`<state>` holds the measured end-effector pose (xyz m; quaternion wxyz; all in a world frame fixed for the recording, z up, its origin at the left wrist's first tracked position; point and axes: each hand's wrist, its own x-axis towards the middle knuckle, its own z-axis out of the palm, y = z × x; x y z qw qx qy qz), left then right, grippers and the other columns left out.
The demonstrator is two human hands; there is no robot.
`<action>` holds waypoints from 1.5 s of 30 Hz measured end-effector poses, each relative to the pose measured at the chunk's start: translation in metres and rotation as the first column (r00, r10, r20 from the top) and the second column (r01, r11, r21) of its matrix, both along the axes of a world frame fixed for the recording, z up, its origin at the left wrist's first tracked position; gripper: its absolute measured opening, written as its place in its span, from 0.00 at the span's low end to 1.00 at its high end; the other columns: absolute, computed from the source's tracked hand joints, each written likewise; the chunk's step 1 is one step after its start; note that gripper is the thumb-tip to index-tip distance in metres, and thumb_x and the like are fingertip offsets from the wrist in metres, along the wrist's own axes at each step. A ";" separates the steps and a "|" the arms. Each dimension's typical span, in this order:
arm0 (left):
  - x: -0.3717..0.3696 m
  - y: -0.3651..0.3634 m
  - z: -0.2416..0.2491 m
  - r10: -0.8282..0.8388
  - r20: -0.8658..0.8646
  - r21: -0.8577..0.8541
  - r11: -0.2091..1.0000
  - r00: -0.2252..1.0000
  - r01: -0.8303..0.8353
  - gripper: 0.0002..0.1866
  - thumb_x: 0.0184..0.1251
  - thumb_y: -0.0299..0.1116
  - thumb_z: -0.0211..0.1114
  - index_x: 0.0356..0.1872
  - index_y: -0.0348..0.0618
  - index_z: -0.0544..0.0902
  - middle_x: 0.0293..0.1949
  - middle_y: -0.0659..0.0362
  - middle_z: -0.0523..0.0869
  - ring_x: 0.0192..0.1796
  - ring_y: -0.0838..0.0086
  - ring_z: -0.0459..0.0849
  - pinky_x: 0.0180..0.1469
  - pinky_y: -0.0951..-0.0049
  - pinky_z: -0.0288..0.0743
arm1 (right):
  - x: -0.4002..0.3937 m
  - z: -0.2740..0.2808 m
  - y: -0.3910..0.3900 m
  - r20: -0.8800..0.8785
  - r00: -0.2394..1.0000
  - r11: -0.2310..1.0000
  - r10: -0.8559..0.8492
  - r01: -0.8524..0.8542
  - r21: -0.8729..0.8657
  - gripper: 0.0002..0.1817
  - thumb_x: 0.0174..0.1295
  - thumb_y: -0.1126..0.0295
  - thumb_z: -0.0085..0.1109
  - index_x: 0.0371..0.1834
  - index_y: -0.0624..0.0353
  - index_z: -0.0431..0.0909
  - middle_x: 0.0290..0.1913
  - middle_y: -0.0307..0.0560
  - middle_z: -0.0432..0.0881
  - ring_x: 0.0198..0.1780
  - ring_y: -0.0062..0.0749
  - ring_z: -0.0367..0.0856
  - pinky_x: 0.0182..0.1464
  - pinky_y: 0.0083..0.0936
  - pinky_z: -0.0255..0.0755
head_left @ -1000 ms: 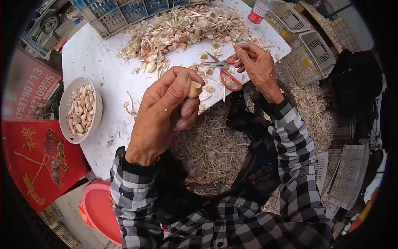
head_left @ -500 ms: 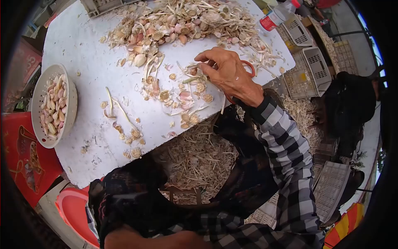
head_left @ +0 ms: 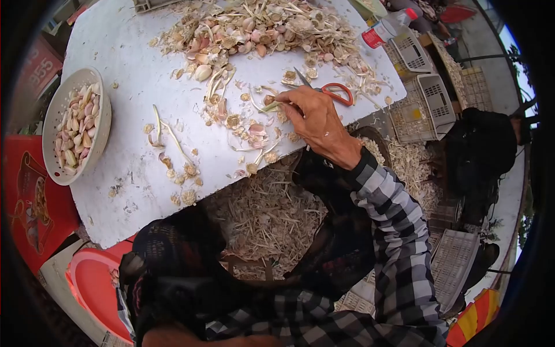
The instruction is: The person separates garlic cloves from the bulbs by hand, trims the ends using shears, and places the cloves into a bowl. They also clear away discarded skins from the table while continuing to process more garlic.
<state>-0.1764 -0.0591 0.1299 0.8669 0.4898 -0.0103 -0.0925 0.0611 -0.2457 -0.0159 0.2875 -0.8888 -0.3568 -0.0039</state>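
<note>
My right hand (head_left: 319, 122) is over the near right part of the white table (head_left: 133, 191). Its thumb and index finger come together on a pale green garlic stalk (head_left: 270, 107), beside a small brownish clove. Just behind the knuckles lie scissors (head_left: 338, 92) with red-orange handles, their blades pointing up and left. Loose garlic skins (head_left: 257, 130), root ends and dry stalks are scattered around the fingertips. At the bottom edge shows skin of my left arm (head_left: 179, 336); the fingers of that hand are hidden.
A heap of garlic cloves and husks (head_left: 260, 32) covers the table's far side. On the left stands a white colander (head_left: 104, 130) of cloves. A plastic bottle (head_left: 381, 32) lies at the far right corner. Crates (head_left: 425, 107), a red basin (head_left: 95, 283) and husks surround the table.
My right hand has shifted slightly down and left relative to the scissors, which now show more fully. Its fingertips have come together on the stalk. The whole view has tilted a little.
</note>
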 end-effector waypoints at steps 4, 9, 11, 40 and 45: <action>-0.003 0.005 0.010 0.013 -0.039 0.080 0.997 0.999 -0.010 0.10 0.62 0.33 0.66 0.34 0.35 0.81 0.21 0.57 0.83 0.15 0.75 0.79 0.17 0.81 0.68 | 0.001 -0.004 0.012 0.109 0.992 0.996 0.069 -0.062 -0.064 0.11 0.59 0.76 0.56 0.45 0.66 0.77 0.38 0.55 0.77 0.39 0.50 0.78 0.41 0.35 0.72; 0.058 0.042 -0.021 -0.031 0.235 -0.543 0.825 0.971 0.158 0.15 0.78 0.37 0.39 0.42 0.34 0.68 0.22 0.60 0.71 0.17 0.79 0.63 0.19 0.80 0.59 | -0.033 -0.008 0.015 0.015 0.993 0.973 0.118 -0.113 -0.201 0.11 0.59 0.74 0.57 0.45 0.62 0.76 0.38 0.53 0.75 0.40 0.49 0.77 0.42 0.36 0.71; 0.093 0.075 -0.050 0.054 0.184 -0.612 0.788 0.981 0.072 0.13 0.76 0.33 0.39 0.43 0.34 0.67 0.29 0.58 0.72 0.22 0.74 0.67 0.24 0.79 0.63 | -0.057 0.003 0.011 -0.127 0.981 0.950 0.146 -0.174 -0.258 0.10 0.60 0.72 0.57 0.44 0.62 0.76 0.37 0.52 0.75 0.40 0.49 0.78 0.41 0.36 0.71; 0.187 0.023 -0.149 0.123 -0.090 0.248 0.964 0.988 -0.097 0.14 0.67 0.40 0.63 0.41 0.38 0.80 0.28 0.62 0.79 0.25 0.80 0.73 0.28 0.81 0.69 | -0.007 0.034 0.040 -0.720 0.662 0.848 0.207 0.246 0.469 0.22 0.62 0.69 0.61 0.57 0.67 0.73 0.39 0.49 0.83 0.36 0.24 0.83 0.40 0.19 0.80; 0.186 0.023 -0.148 0.099 -0.074 0.277 0.958 0.992 -0.075 0.12 0.67 0.38 0.63 0.37 0.38 0.82 0.21 0.66 0.76 0.23 0.82 0.71 0.26 0.82 0.66 | -0.010 0.038 0.039 -0.761 0.598 0.832 0.253 0.267 0.487 0.22 0.62 0.72 0.60 0.57 0.72 0.70 0.40 0.54 0.83 0.38 0.31 0.85 0.41 0.21 0.83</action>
